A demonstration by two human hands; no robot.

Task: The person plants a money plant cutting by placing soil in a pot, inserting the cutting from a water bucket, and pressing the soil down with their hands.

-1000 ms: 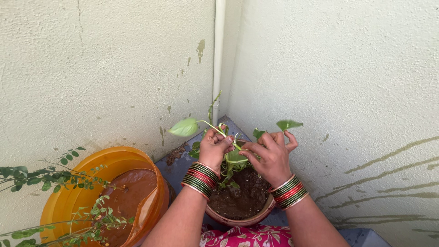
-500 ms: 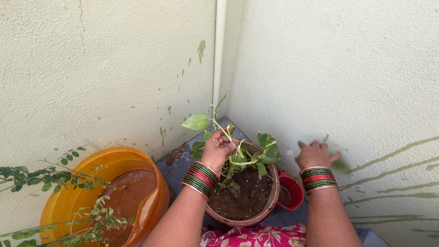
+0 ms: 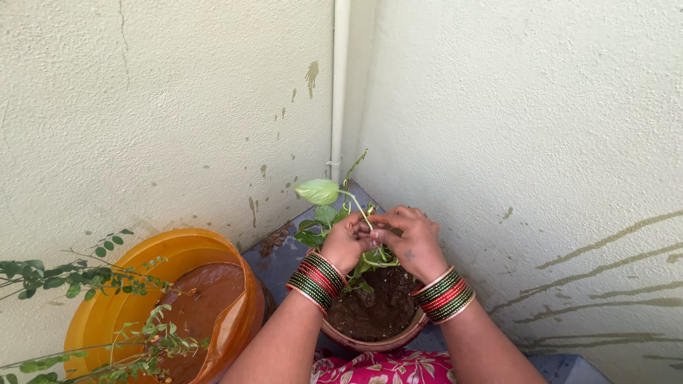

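One clay pot (image 3: 370,340) is holding one leafy vine (image 3: 334,206). The left hand (image 3: 346,242) and right hand (image 3: 413,242) are both pinching its stem between clenched fingertips above the soil.

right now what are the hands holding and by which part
Both the left hand and the right hand pinch the plant by its thin green stem, above the soil in the clay pot.

**Both hands meet, fingertips pinched together**

The left hand (image 3: 347,240) curls into a loose fist, fingers bent inward, knuckles up. The right hand (image 3: 411,240) sits just beside it, fingertips touching the left's, thumb tucked under. Both forearms rise from the near edge and angle toward each other. Each wrist carries a stack of red, green and gold bangles, left (image 3: 316,281) and right (image 3: 445,294).
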